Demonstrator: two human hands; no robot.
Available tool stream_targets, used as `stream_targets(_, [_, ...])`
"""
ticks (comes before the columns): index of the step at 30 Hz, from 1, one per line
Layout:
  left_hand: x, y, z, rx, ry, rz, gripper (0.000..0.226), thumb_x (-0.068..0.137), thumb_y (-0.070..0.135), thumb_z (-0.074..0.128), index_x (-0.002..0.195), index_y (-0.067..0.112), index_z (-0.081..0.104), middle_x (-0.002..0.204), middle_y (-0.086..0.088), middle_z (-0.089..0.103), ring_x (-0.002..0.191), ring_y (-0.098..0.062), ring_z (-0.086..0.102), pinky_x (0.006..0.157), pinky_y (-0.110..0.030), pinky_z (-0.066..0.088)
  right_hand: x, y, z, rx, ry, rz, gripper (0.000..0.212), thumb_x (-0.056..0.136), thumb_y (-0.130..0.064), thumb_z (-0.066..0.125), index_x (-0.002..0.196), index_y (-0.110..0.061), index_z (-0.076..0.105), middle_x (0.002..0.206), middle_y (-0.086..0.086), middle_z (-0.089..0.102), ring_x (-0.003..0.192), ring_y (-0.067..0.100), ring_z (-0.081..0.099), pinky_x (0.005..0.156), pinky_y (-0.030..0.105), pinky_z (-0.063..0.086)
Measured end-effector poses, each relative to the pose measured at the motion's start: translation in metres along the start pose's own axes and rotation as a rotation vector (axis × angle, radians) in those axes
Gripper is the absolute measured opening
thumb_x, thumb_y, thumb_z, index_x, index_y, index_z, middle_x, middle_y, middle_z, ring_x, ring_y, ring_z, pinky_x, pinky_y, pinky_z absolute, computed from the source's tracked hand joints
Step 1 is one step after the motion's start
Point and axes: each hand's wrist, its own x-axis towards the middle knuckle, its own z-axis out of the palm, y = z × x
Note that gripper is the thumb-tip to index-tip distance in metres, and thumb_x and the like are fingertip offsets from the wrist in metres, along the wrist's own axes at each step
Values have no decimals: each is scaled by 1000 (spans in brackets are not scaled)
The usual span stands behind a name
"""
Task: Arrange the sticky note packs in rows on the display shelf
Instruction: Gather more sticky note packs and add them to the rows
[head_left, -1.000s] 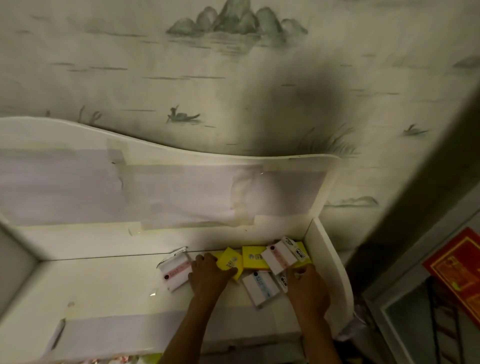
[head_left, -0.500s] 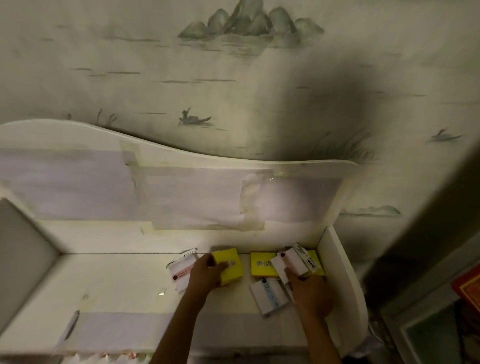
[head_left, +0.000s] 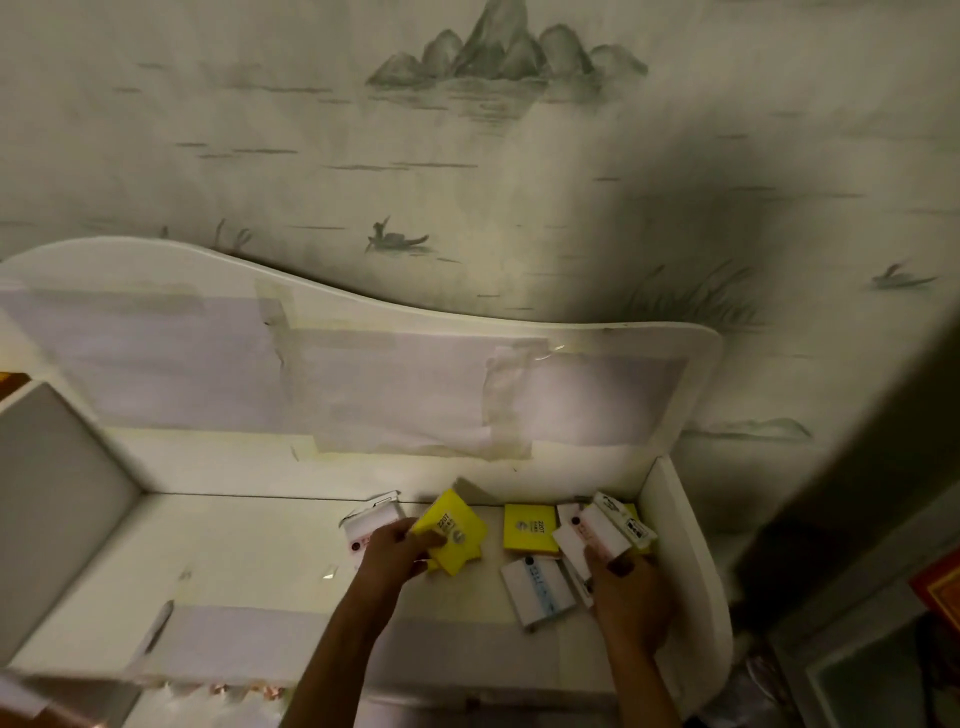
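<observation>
My left hand grips a tilted yellow sticky note pack, lifted off the white shelf. Behind that hand lies a white pack with a red dot. My right hand holds a white pack with red print at the shelf's right end, with another white pack leaning over it. A second yellow pack lies flat near the back. A white pack with blue print lies in front of it.
The shelf has a wavy back panel covered with taped paper, a left side wall and a right side wall. Painted wallpaper rises behind. A red item shows at the far right edge.
My left hand has raised and tilted the yellow pack up off the shelf. My right hand has taken hold of the white pack at the right end. The camera has shifted left.
</observation>
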Motion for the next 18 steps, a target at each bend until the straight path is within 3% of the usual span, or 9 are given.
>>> stream_targets(3, [-9, 0, 0, -131, 36, -9, 18, 86, 8, 68, 102, 4, 71, 95, -15, 75, 87, -26, 71, 74, -39, 58, -4, -2, -2, 119, 6, -51, 21, 85, -27, 72, 102, -16, 65, 100, 5, 70, 91, 24, 69, 73, 34, 53])
stream_targets(7, [-24, -3, -7, -213, 55, -6, 20, 87, 9, 68, 106, 5, 72, 100, -17, 73, 95, -31, 70, 72, -46, 59, -6, 0, -1, 263, -61, -107, 13, 86, -38, 68, 93, -28, 62, 96, -2, 71, 86, 16, 69, 72, 41, 60])
stream_targets(11, [-40, -8, -21, -253, 86, 24, 18, 87, 1, 66, 104, -1, 70, 99, -17, 72, 92, -29, 70, 73, -43, 60, -12, -7, 7, 412, -210, -96, 27, 86, -28, 70, 103, -8, 64, 100, 6, 69, 86, 23, 70, 66, 41, 62])
stream_targets(18, [-79, -9, -82, -234, 226, 120, 17, 84, -4, 67, 101, -8, 68, 101, -25, 71, 89, -31, 69, 91, -48, 55, -65, -40, 41, 592, -503, -122, 10, 86, -5, 70, 93, 0, 66, 88, 14, 72, 74, 23, 72, 57, 33, 61])
